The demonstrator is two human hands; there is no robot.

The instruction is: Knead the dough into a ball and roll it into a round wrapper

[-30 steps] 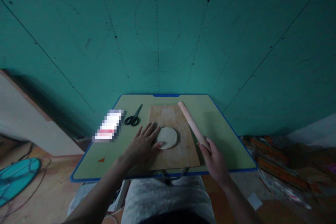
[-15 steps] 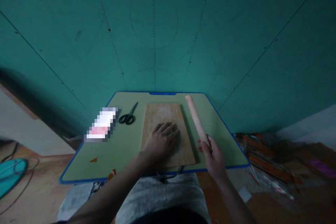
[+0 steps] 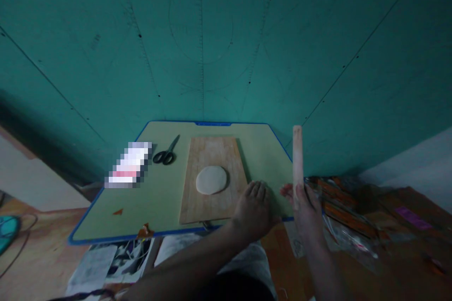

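Note:
A flat, pale oval of dough (image 3: pixel 211 180) lies on the wooden cutting board (image 3: pixel 213 150), in full view. My left hand (image 3: pixel 254 209) is off the dough, over the board's lower right edge and the table beside it. Its fingers are stretched forward and it holds nothing I can see. Farther right, past the table's right edge, my right hand (image 3: pixel 307 202) grips the lower end of a wooden rolling pin (image 3: pixel 298 157). The pin points away from me.
Black-handled scissors (image 3: pixel 166 153) lie left of the board, beside a pixelated white rectangle (image 3: pixel 129 164). Small orange-brown scraps (image 3: pixel 118 211) sit near the front of the blue-edged table (image 3: pixel 158 197). A green wall (image 3: pixel 215 80) rises behind. Clutter (image 3: pixel 353 211) covers the floor at right.
My left hand has lifted off the dough and moved right, uncovering it. My right hand has carried the rolling pin to the right, and the pin has turned straighter. The view has shifted slightly.

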